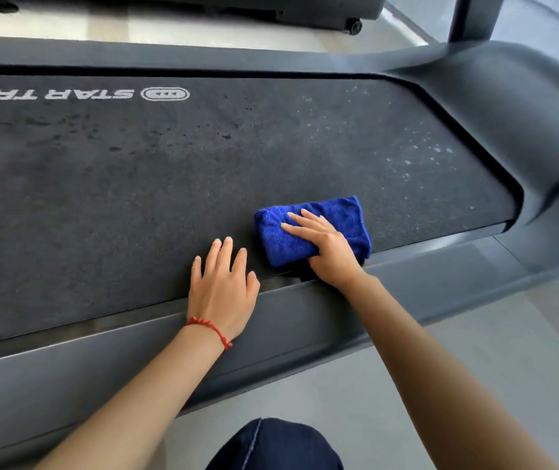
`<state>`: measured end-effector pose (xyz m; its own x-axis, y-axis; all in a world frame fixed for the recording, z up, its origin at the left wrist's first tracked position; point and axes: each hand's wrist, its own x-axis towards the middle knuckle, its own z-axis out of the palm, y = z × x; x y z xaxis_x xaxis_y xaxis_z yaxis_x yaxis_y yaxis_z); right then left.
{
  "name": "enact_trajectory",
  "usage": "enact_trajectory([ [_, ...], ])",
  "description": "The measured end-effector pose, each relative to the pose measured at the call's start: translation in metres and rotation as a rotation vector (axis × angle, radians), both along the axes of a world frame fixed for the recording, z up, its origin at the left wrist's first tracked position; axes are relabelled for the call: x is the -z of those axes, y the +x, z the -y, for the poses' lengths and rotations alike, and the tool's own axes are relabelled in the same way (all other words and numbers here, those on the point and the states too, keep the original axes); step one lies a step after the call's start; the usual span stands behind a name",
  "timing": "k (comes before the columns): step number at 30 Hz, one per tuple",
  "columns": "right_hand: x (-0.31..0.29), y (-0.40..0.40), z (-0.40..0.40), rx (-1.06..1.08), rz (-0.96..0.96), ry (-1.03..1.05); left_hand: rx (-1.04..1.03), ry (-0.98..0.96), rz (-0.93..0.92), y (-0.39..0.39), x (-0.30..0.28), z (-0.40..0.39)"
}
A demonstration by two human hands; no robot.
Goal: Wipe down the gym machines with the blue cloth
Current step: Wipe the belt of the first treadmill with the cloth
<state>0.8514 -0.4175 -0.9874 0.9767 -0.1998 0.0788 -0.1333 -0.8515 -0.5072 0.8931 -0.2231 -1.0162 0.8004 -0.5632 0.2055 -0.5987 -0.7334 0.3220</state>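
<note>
A dark treadmill belt [169, 171] stretches across the view, speckled with dark wet spots in the middle and pale flecks toward the right end. The folded blue cloth [335, 215] lies on the belt near its front edge. My right hand [322, 245] presses flat on the cloth, fingers spread over its top and thumb wrapped at its near side. My left hand [222, 286] rests flat beside it to the left, fingers apart, palm over the belt's front edge and the side rail [101, 361]. A red string bracelet circles the left wrist.
The treadmill's rounded grey motor hood [525, 130] rises at the right, with an upright post behind it. A second machine's base with a wheel [354, 26] stands at the back. Pale grey floor [475, 351] lies in front. My knee in dark denim [271, 446] shows at the bottom.
</note>
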Motion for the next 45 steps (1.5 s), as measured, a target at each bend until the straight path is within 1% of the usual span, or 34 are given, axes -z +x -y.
enact_trajectory([
  [5, -0.002, -0.004, 0.009, -0.097, -0.026, 0.000, 0.032, 0.000, 0.076, 0.001, -0.001, 0.005],
  [11, 0.002, -0.009, 0.027, -0.169, -0.018, -0.022, -0.017, -0.003, 0.046, -0.002, -0.004, 0.026],
  [19, 0.002, -0.025, 0.081, -0.149, 0.001, -0.026, -0.057, 0.003, 0.040, -0.018, -0.008, 0.076],
  [23, 0.005, -0.030, 0.113, -0.154, 0.004, -0.013, -0.105, 0.021, 0.007, -0.024, -0.011, 0.107],
  [26, 0.007, -0.031, 0.128, -0.159, 0.020, 0.002, -0.086, 0.079, 0.002, -0.031, -0.013, 0.122],
  [29, 0.008, -0.033, 0.134, -0.157, 0.039, 0.006, -0.097, 0.131, -0.003, -0.038, -0.011, 0.131],
  [32, 0.008, -0.033, 0.136, -0.169, 0.052, -0.009, -0.190, 0.131, -0.076, -0.042, -0.015, 0.140],
  [34, 0.009, -0.035, 0.136, -0.173, 0.065, -0.033, -0.217, 0.128, -0.107, -0.047, -0.016, 0.148],
  [38, 0.011, -0.036, 0.136, -0.140, 0.098, -0.067, -0.255, 0.125, -0.103, -0.054, -0.016, 0.157],
  [45, 0.014, -0.036, 0.133, -0.112, 0.116, -0.077, -0.239, 0.112, -0.122, -0.056, -0.018, 0.157],
])
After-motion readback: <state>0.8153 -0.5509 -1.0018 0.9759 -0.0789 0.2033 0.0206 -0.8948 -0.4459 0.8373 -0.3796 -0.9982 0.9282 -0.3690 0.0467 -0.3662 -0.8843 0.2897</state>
